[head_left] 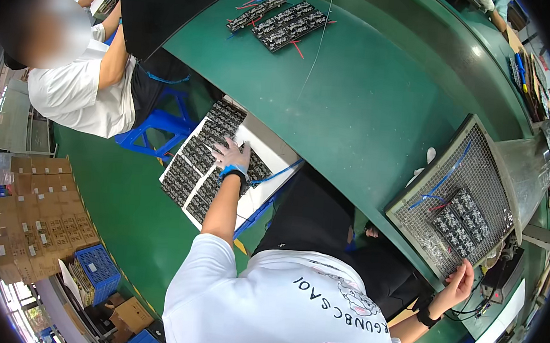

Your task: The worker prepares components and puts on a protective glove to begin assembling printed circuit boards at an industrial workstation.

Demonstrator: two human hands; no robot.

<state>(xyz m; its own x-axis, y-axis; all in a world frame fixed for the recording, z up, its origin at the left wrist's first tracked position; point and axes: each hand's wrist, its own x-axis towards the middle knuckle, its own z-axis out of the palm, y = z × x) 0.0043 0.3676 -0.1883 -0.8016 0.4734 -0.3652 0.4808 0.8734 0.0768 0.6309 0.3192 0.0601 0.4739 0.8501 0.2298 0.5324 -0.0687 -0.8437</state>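
Note:
My left hand, in a pale glove with a blue cuff, reaches out with fingers spread over black circuit boards. It touches or hovers just above them. The boards lie in rows on a white sheet left of the bench. A blue cord runs from my left wristband. My right hand is beside the near corner of a framed wire-mesh tray, its fingers curled together; whatever they hold is hidden. Two joined circuit boards with red and blue wires rest on the mesh.
The green bench carries more wired boards at its far end. A co-worker sits at the left near a blue stool. Cardboard boxes and a blue crate stand at the lower left.

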